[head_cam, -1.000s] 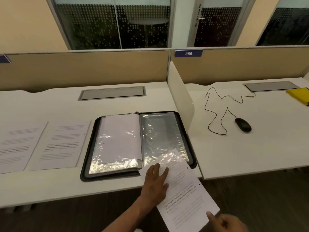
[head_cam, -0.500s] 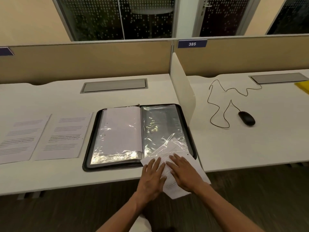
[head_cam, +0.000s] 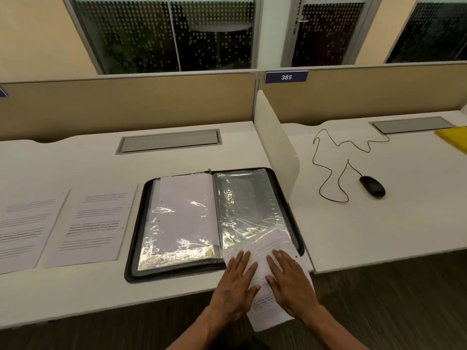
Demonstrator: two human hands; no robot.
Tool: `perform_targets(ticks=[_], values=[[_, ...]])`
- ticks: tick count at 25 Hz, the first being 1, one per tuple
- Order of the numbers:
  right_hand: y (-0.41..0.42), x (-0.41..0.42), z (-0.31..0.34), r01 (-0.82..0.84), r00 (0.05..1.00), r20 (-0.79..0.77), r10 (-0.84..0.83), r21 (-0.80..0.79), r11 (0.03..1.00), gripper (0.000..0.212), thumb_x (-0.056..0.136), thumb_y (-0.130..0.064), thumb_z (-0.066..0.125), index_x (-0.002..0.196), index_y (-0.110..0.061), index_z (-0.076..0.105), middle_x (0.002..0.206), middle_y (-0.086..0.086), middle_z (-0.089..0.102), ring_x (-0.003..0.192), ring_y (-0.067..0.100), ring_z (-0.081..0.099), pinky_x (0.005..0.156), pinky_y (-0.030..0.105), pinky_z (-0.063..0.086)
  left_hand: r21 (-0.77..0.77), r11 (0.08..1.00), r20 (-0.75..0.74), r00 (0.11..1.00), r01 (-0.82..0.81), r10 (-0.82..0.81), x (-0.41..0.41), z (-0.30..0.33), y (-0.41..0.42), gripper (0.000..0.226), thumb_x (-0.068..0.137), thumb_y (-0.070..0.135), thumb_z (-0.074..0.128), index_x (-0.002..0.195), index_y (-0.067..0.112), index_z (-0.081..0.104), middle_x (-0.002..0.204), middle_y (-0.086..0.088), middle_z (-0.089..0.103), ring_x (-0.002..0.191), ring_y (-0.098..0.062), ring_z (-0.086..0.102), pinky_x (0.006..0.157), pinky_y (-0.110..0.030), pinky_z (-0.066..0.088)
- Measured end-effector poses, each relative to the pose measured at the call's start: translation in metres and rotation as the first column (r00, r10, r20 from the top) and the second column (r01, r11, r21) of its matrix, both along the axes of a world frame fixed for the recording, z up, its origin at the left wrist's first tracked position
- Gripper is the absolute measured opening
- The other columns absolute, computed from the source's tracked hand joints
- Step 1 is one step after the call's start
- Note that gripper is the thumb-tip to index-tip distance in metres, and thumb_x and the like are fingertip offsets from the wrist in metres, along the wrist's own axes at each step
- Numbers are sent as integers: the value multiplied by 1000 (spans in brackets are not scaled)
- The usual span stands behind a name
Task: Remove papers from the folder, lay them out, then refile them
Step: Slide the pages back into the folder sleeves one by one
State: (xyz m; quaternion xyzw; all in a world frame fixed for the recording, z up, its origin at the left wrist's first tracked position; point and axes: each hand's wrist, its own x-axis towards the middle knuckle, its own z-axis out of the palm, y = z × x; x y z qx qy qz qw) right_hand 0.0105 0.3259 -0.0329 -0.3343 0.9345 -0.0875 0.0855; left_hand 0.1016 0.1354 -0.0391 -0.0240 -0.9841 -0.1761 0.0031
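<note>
Stage: refiling, by my reading; one sheet (head_cam: 265,263) is going into the right-hand sleeve (head_cam: 249,205) of the open folder (head_cam: 294,213).
Sheet: top end under the clear plastic, lower end hanging past the table (head_cam: 63,294) edge.
Left hand (head_cam: 236,286): grip flat and wide, fingers straight, pressing the sheet.
Right hand (head_cam: 290,284): the same, palm down beside the left.
Done: left sleeve (head_cam: 184,213) already holds a paper.
Left: two printed papers, one (head_cam: 93,223) just beside the folder, another (head_cam: 22,228) at the far left, both outside it.
Table: white, with a grey cable hatch (head_cam: 168,141) and a low divider (head_cam: 275,145).
Next table: black mouse (head_cam: 372,186) with looping cord, a yellow item (head_cam: 452,137) at the edge.
Room: tan partition with a "385" label (head_cam: 286,77), dotted glass behind.
</note>
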Motion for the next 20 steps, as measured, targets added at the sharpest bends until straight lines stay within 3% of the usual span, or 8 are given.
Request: perform_targets(ticks=[1,4,6,9,10,13,15,20], values=[[-4,-3,-1,8,1000,-14,-9,-14,1000,62,106,-52,16,146,-17,47,152,10,48,140,25,46,111,39,35,-6,1000,-13,1000,-4,4,-3,0,-1,64,102,56,30,157,24,20,165,-4,0,153,-25,-3,121,-35,-5],[-9,-6,-10,4,1000,-22,-5,-31,1000,67,103,-58,9,159,-23,23,167,4,15,153,21,15,121,39,15,-94,993,16,997,-74,76,-5,-3,2,59,96,56,43,143,21,49,154,-9,42,141,-30,40,122,-45,24],[-10,-5,-12,8,1000,-21,-9,-47,999,66,103,-59,14,159,-26,20,168,1,10,153,22,14,121,40,17,-104,983,2,989,-148,150,-2,-7,5,56,93,57,49,137,23,54,146,-7,50,133,-27,50,117,-46,29],[-10,-12,-9,-10,996,-91,10,-1,1000,60,103,-55,19,153,-25,35,162,6,31,145,27,32,112,46,38,-119,971,-6,978,-209,210,1,-8,11,60,94,59,45,143,23,47,153,-7,43,142,-26,37,118,-45,18],[-9,-17,-10,-38,992,-121,38,3,999,59,103,-54,20,152,-24,37,161,7,33,145,28,31,115,47,37,-141,965,1,974,-222,224,-1,-9,14,62,96,59,42,147,23,43,156,-8,38,145,-25,28,117,-45,14],[-7,-31,-16,-137,976,-165,142,39,990,58,104,-52,27,155,-27,32,162,6,30,149,31,29,117,44,11,-118,960,-8,967,-253,254,-3,-5,23,62,100,58,33,151,22,38,160,-8,32,150,-23,15,116,-43,12],[-12,-35,-15,-166,971,-166,170,38,985,57,105,-53,24,156,-28,31,162,6,32,148,29,33,116,41,8,-107,956,-72,961,-275,268,-5,-1,28,59,101,57,29,148,23,42,157,-9,36,148,-23,21,116,-41,16],[-20,-35,-16,-119,982,-148,114,-29,992,59,105,-51,22,152,-19,37,159,11,37,147,32,29,119,46,21,-71,914,-110,914,-399,391,-22,13,33,50,95,52,50,132,20,56,151,-16,40,139,-33,36,115,-49,32]])
